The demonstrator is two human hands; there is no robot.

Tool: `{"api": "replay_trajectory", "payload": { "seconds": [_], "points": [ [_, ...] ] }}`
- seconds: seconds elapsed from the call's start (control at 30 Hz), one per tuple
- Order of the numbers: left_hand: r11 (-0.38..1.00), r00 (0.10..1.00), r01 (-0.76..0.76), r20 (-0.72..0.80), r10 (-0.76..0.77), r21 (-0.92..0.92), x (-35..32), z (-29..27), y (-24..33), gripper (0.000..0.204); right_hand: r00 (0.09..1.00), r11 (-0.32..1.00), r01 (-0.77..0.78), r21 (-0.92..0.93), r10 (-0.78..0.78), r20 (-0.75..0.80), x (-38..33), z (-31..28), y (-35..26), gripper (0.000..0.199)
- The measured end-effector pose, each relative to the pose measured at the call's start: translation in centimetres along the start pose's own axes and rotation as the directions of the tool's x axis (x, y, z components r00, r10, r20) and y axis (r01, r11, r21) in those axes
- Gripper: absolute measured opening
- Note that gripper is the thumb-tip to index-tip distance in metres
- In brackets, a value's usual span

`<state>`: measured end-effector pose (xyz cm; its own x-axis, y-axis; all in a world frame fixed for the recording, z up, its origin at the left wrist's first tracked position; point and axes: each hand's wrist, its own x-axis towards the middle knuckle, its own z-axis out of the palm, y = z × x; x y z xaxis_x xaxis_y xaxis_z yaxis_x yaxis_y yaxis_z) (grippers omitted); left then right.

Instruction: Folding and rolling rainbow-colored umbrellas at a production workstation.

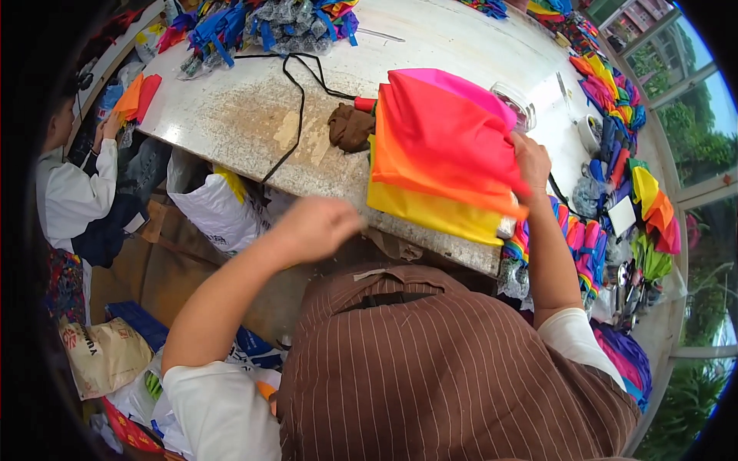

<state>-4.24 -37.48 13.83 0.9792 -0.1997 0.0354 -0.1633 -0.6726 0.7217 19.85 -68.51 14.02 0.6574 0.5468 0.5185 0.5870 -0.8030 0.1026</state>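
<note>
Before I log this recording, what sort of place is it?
Probably a small fabric-goods workshop: a worn, white-topped worktable, a layered pink, red, orange and yellow cloth on it, and multicoloured fabric bundles heaped beside the framed glass windows.

Brown apron (pixel 453 369) with thin pale stripes over short white sleeves (pixel 219 407)

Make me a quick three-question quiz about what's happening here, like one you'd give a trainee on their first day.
1. Which hand is at the right edge of the multicoloured fabric: (a) left, (b) right, (c) neither?
2. True or false: a brown bundle lies on the table, to the left of that fabric.
3. Fill in: the fabric's band nearest the striped brown garment is ____.

Key: 1. b, the right hand; the left hand is blurred. 2. True. 3. Yellow.
</note>
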Motion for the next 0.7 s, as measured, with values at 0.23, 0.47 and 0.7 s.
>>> {"api": "replay_trajectory", "payload": {
  "seconds": [0.23,0.47,0.7],
  "points": [
    [0.956,0.872,-0.07,-0.448,0.198,0.286,6.0,-1.9,0.4,0.03,0.978,0.977,0.205,-0.051,-0.206,-0.031,-0.2,-2.0,-2.0,0.009],
    [0.395,0.996,-0.069,-0.039,0.083,-0.916,4.7,0.9,7.0,0.01,0.969,0.971,0.232,-0.059,-0.226,0.1,-2.3,0.6,-2.4,0.011],
    [0.916,0.933,0.165,-0.244,-0.266,-0.367,5.0,0.3,-0.5,0.042,0.969,0.968,0.245,-0.045,-0.244,0.031,-2.8,-1.0,-2.5,0.011]
  ]
}}
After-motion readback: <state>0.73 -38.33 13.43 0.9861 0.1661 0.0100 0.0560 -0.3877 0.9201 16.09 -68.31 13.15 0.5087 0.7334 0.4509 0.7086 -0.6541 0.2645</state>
